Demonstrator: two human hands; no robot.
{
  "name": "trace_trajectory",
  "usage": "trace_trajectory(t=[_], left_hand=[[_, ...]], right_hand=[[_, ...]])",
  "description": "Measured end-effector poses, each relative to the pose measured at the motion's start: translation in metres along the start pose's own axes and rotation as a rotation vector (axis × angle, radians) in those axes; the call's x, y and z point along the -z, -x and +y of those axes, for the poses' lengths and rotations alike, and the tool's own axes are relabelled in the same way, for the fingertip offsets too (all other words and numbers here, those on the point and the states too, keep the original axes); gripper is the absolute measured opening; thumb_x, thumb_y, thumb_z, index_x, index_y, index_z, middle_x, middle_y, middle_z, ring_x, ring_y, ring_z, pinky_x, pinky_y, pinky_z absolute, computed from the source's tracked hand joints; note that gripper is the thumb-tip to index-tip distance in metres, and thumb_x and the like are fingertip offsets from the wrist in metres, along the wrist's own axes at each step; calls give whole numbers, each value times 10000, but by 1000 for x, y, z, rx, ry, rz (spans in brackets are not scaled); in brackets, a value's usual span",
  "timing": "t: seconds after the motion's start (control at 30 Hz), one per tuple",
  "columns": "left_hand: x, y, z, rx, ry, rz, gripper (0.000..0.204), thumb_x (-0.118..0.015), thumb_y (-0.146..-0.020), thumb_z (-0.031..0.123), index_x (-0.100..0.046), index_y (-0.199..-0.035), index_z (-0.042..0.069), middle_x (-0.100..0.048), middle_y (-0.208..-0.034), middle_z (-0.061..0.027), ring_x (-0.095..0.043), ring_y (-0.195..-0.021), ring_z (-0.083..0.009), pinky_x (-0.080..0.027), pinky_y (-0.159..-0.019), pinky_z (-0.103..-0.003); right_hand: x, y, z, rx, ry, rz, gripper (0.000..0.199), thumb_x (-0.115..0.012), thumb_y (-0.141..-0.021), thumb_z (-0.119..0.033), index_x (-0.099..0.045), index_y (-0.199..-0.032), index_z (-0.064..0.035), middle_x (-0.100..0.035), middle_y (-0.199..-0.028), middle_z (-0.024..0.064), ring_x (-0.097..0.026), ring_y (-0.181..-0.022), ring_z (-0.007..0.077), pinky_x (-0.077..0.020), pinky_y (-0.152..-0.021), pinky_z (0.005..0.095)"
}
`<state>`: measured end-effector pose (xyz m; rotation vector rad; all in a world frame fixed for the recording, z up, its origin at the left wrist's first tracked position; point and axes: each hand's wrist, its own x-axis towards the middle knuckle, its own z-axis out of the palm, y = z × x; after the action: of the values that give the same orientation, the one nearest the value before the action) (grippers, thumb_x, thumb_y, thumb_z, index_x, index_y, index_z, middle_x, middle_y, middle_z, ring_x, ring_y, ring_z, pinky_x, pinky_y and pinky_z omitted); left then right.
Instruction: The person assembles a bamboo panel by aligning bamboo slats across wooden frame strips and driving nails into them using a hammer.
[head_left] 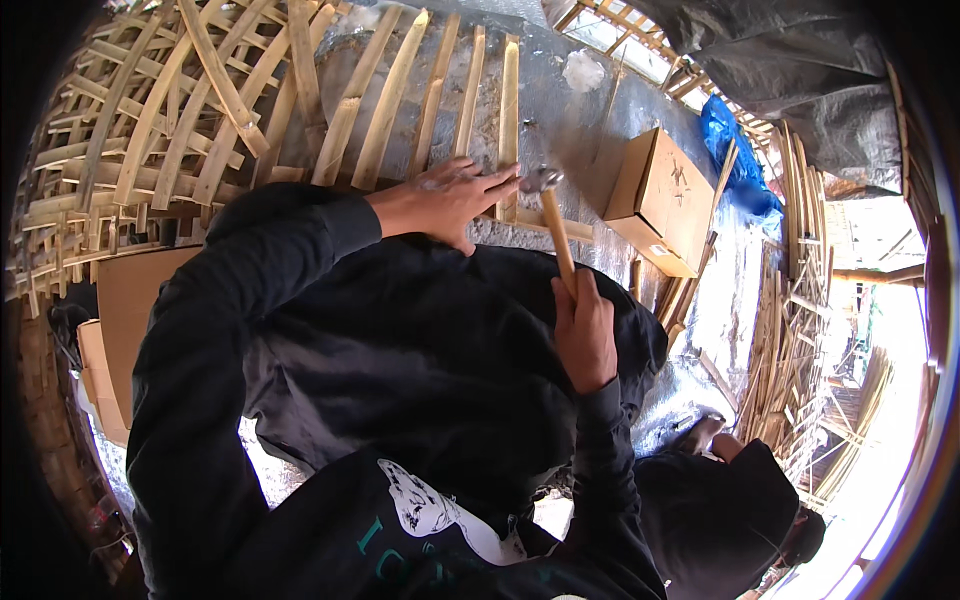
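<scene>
My right hand (588,338) is wrapped round the wooden handle of a hammer (560,235). The hammer's metal head is at the near end of a bamboo slat (509,110), close to my left fingertips. My left hand (445,200) reaches across with fingers stretched and thumb apart, resting over the slat ends. Several more bamboo slats (395,100) lie side by side to its left, pointing away from me. Their near ends meet a bamboo crosspiece (570,230), partly hidden by my hand and legs. Whether a nail is under my fingers cannot be made out.
Woven bamboo lattice panels (170,110) fill the far left. A cardboard box (665,200) stands to the right, with a blue plastic sheet (735,165) behind it. Bundled bamboo strips (785,350) lie farther right. Another person (715,520) in dark clothing crouches at lower right.
</scene>
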<state>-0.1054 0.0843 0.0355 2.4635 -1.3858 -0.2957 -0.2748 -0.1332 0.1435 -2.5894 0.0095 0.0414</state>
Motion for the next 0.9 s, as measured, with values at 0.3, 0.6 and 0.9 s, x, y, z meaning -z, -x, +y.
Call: trace_trajectory(t=[0.3,0.6,0.9], left_hand=[[4,-1,0,13,46,1,1260,-918,-629,403,-246,-1643,77,-221,-1713,-151,-495,-1349,-430,-324,-1190,-509],[-1,-5,1,33,55,-12,1302,-932,-613,393,-215,-1648,63,-140,-1736,-136,-461,-1387,-450,-325,-1197,-495],[-4,-5,1,26,67,20,1346,-939,-612,381,-156,-1657,54,-119,-1737,-141,-411,-1413,-498,-296,-1225,-524]], right_hand=[[-5,-2,3,-19,50,-18,202,-599,-1044,-158,-483,-1046,7,-613,-744,302,-616,-729,517,-434,-577,576],[-4,-1,8,-42,91,-46,184,-591,-1044,-123,-464,-1036,10,-630,-798,326,-619,-740,528,-460,-571,583],[-9,6,12,-29,64,-17,223,-600,-1046,-170,-450,-1000,-12,-628,-748,286,-629,-722,511,-457,-565,582]])
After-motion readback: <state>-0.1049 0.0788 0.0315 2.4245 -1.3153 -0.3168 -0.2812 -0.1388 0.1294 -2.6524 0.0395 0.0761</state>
